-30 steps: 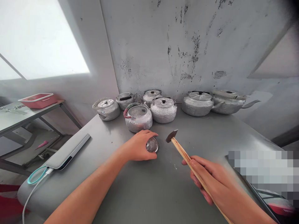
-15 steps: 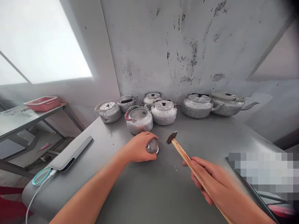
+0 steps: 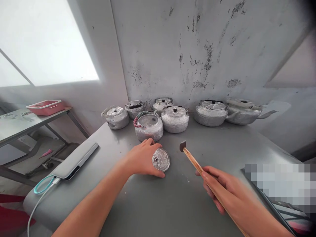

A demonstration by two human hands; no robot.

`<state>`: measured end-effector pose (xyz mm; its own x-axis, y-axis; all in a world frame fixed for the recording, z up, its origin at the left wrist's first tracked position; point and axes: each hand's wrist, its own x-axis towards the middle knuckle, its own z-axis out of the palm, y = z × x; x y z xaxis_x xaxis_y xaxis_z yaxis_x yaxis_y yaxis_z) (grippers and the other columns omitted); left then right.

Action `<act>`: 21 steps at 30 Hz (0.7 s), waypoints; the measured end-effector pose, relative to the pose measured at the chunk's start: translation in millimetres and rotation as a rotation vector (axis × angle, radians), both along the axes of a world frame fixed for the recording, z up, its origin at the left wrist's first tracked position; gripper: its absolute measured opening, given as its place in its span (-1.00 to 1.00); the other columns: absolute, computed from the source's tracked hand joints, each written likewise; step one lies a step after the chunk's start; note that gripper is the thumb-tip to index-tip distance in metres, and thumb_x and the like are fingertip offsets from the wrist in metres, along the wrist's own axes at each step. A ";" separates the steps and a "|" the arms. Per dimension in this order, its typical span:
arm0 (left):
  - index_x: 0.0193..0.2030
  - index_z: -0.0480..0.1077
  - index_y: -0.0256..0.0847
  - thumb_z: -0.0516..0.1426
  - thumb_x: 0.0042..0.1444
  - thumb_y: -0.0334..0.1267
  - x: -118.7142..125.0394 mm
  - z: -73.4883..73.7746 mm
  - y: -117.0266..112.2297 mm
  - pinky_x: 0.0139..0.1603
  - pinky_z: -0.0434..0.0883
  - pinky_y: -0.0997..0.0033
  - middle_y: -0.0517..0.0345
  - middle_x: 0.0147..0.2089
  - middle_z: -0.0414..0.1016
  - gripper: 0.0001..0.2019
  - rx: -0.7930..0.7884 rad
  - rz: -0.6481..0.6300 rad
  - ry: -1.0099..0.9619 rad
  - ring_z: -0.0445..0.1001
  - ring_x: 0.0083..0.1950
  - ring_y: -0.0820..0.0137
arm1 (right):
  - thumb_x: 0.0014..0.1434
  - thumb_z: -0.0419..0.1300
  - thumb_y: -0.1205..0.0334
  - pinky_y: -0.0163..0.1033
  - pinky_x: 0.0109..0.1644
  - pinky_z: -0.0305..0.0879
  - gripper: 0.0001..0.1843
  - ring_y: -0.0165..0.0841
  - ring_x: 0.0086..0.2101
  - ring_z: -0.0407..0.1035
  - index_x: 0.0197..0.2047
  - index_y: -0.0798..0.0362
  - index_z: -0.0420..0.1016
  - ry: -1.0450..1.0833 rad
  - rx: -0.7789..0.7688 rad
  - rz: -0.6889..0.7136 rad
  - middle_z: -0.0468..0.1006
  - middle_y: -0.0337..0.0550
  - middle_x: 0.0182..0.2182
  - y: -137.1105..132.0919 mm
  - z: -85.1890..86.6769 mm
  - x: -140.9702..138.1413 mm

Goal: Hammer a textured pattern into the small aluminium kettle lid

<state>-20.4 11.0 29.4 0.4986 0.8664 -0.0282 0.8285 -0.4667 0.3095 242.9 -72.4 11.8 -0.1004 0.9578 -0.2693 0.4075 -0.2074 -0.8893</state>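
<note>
My left hand (image 3: 143, 158) grips a small round kettle lid (image 3: 161, 159) by its edge, thumb at the near side and fingers at the far side. The lid has a crinkled silver surface and a small hole; whether it touches the table I cannot tell. Right behind it stands a lidless kettle (image 3: 149, 131) with a red-and-green wrapped handle. My right hand (image 3: 222, 187) is closed around the wooden handle of a hammer (image 3: 195, 161). Its dark metal head points away from me, above the table and to the right of the lid.
Several dented silver kettles line the back of the grey table (image 3: 158, 204), among them a lidded kettle (image 3: 174, 120). On the left lies a power bank (image 3: 76, 161) with a white cable. A pink basket (image 3: 45, 108) sits on a side table. A blurred-out flat object (image 3: 281, 187) lies at right.
The lid has turned in my left hand, so more of its crinkled face shows. My left fingers have shifted on its edge. The hammer head has twisted slightly and the view has moved a little.
</note>
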 end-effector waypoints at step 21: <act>0.20 0.34 -0.15 0.28 -0.27 0.38 18.9 -16.3 0.9 0.10 0.43 0.16 -0.02 0.10 0.28 -0.07 0.054 -0.014 -0.146 0.40 0.12 0.06 | 0.19 0.10 -0.15 -0.38 -0.65 0.10 -0.56 -0.49 -0.62 0.16 0.00 -0.07 0.17 0.069 0.008 -0.053 0.39 -0.32 -0.38 -4.1 4.5 -13.9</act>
<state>-1.5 11.9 13.1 0.5057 0.8578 0.0919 0.7698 -0.4967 0.4009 229.0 -76.5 16.3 -0.0671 0.9643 -0.2562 0.3337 -0.2203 -0.9166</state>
